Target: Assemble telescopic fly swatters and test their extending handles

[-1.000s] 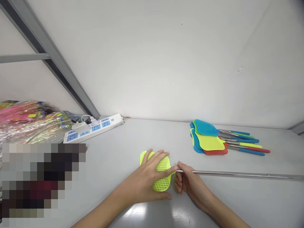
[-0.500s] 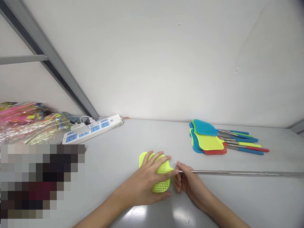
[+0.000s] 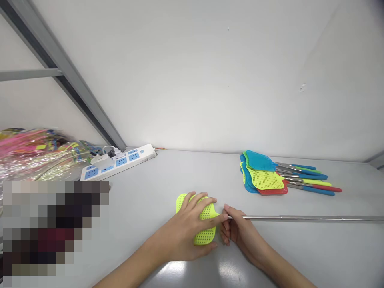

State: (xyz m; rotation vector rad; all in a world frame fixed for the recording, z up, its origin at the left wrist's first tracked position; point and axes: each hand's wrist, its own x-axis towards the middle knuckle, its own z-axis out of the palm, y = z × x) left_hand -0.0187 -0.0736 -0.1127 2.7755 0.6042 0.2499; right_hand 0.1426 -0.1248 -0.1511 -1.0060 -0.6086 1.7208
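Observation:
A yellow-green fly swatter (image 3: 205, 237) lies across the table before me, its perforated head on the left. My left hand (image 3: 189, 224) rests over that head with fingers spread, its index fingertip reaching the neck where the rod begins. Much of the head is hidden beneath this hand. Close by, my right hand (image 3: 237, 230) is closed around the swatter's metal rod (image 3: 300, 218) just past the neck, thumb on the upper side. The extended rod runs right and out of view, so its grip end cannot be seen.
Stacked fly swatters (image 3: 265, 179) in blue, yellow, green and red lie at the back right, handles pointing right. A white power strip (image 3: 138, 162) with plugs stands at the back left. Beside it are plastic-wrapped goods (image 3: 36, 156). A pixelated patch covers the lower left.
Both hands keep their places on the swatter, with hardly any movement. The whole view has shifted very slightly.

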